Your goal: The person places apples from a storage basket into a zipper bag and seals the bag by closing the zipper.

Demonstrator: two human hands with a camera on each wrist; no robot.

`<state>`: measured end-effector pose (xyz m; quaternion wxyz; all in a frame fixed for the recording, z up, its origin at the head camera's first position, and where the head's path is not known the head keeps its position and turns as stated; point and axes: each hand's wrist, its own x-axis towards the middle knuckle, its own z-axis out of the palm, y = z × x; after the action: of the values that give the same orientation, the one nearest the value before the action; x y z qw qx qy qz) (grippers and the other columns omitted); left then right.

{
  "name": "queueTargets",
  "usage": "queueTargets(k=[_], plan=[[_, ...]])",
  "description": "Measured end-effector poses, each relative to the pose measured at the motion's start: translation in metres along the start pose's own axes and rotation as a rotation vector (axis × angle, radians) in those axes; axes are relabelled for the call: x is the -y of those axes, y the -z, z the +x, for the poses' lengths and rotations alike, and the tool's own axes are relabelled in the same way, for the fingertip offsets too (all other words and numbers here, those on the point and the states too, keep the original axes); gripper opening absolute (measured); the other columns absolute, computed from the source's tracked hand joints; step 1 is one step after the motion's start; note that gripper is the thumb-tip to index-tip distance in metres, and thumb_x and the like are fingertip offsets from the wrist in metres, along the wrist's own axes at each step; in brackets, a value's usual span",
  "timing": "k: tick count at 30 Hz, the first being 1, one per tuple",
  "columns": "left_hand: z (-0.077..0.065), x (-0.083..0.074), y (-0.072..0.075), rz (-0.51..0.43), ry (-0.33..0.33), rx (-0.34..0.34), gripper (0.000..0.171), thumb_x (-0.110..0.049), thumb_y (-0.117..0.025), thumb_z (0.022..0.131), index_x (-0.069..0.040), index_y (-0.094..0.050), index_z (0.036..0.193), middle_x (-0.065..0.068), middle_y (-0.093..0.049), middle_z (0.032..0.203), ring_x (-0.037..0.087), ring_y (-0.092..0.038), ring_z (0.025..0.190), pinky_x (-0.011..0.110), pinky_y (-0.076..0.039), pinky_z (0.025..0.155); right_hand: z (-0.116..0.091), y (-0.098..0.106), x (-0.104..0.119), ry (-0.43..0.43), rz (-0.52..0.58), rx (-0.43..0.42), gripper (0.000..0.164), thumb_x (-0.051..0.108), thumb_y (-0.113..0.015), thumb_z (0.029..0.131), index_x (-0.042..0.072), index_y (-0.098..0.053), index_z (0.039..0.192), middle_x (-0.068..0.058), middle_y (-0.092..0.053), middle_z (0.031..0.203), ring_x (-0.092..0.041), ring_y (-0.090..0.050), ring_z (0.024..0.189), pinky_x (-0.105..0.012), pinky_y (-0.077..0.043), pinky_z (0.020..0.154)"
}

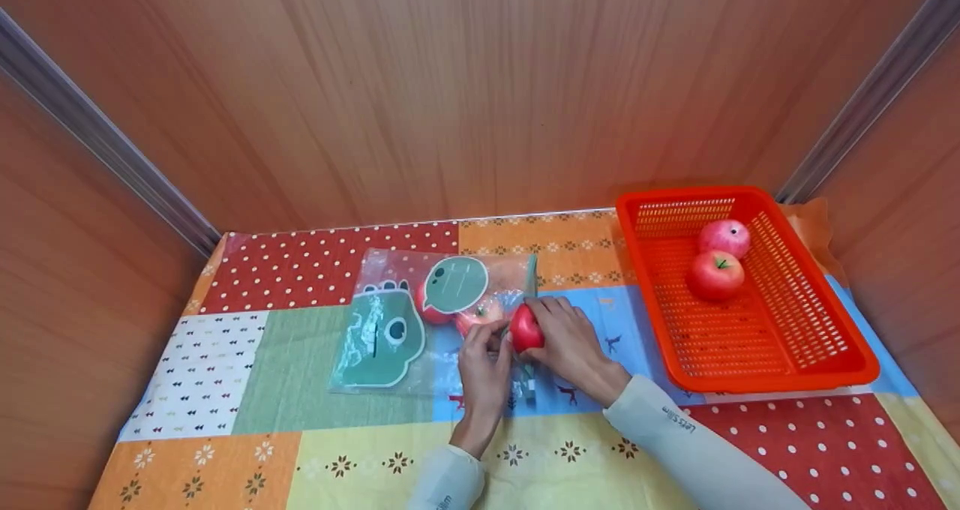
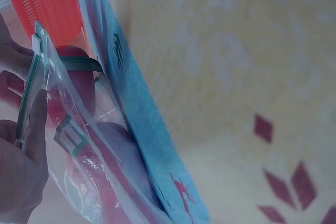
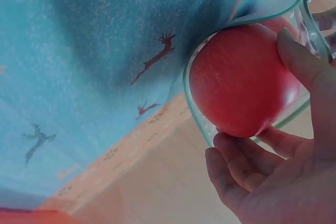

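A clear zip bag [image 1: 450, 371] with a green cartoon print lies on the patchwork cloth, its mouth to the right. My left hand [image 1: 484, 367] pinches the bag's green-edged opening, also seen in the left wrist view beside the green zip strip [image 2: 30, 95]. In my right hand [image 1: 574, 345] is a red apple [image 1: 526, 328], gripped between thumb and fingers. The right wrist view has this apple [image 3: 241, 80] partly inside the spread bag mouth. Deeper in the bag sit an apple [image 1: 480, 315] and another red apple [image 1: 435, 315], partly hidden by the print.
To the right stands an orange-red plastic basket [image 1: 765, 382] with slotted walls. It holds a pink-red apple [image 1: 724, 238] and a red apple [image 1: 716, 276]. Wooden panels [image 1: 487, 105] rise behind and at both sides of the patchwork cloth [image 1: 360, 457].
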<state>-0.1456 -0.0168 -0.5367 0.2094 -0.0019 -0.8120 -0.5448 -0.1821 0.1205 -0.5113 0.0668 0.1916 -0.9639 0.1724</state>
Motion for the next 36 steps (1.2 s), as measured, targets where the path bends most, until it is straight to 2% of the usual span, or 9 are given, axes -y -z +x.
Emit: queueTargets(k=[7,14,23,32,36], plan=[[0.001,0.000,0.000,-0.010,-0.003,-0.007,0.022,-0.003,-0.066,0.084,-0.011,-0.068,0.105,-0.002,-0.058,0.089,0.007,-0.056,0.068,0.023,-0.050,0.061,0.005,-0.005,0.002,-0.029,0.013,0.011,0.077,0.033,-0.084,0.066,0.011,-0.048,0.131,-0.005,-0.055,0.117,-0.020,-0.046,0.104,-0.037,-0.044,0.084],[0.000,-0.001,-0.001,-0.017,0.011,-0.003,0.023,-0.004,-0.066,0.084,-0.011,-0.067,0.106,-0.004,-0.058,0.092,0.006,-0.057,0.071,0.022,-0.052,0.064,0.008,-0.009,0.003,-0.061,0.077,0.009,0.076,0.029,-0.084,0.067,0.011,-0.047,0.130,-0.003,-0.055,0.117,-0.019,-0.045,0.102,-0.036,-0.044,0.085],[0.001,-0.002,-0.002,-0.013,0.003,-0.026,0.022,-0.003,-0.067,0.084,-0.009,-0.067,0.104,-0.003,-0.058,0.092,0.006,-0.058,0.070,0.021,-0.052,0.064,0.013,-0.017,0.005,-0.083,0.134,-0.024,0.076,0.030,-0.082,0.069,0.014,-0.045,0.133,-0.001,-0.055,0.121,-0.017,-0.047,0.103,-0.034,-0.044,0.089],[0.000,-0.003,-0.001,0.009,-0.013,-0.048,0.022,-0.004,-0.067,0.083,-0.010,-0.068,0.104,-0.003,-0.057,0.090,0.007,-0.056,0.071,0.022,-0.051,0.064,0.015,-0.026,0.005,-0.086,0.163,-0.046,0.073,0.031,-0.083,0.068,0.014,-0.048,0.129,0.000,-0.055,0.118,-0.016,-0.045,0.099,-0.031,-0.046,0.081],[0.000,-0.004,-0.001,0.009,-0.017,-0.047,0.022,-0.004,-0.067,0.084,-0.011,-0.068,0.104,-0.003,-0.057,0.089,0.006,-0.056,0.071,0.021,-0.051,0.064,0.017,-0.029,0.006,-0.106,0.188,-0.031,0.073,0.024,-0.083,0.068,0.016,-0.046,0.131,0.001,-0.054,0.121,-0.015,-0.045,0.101,-0.031,-0.045,0.083]])
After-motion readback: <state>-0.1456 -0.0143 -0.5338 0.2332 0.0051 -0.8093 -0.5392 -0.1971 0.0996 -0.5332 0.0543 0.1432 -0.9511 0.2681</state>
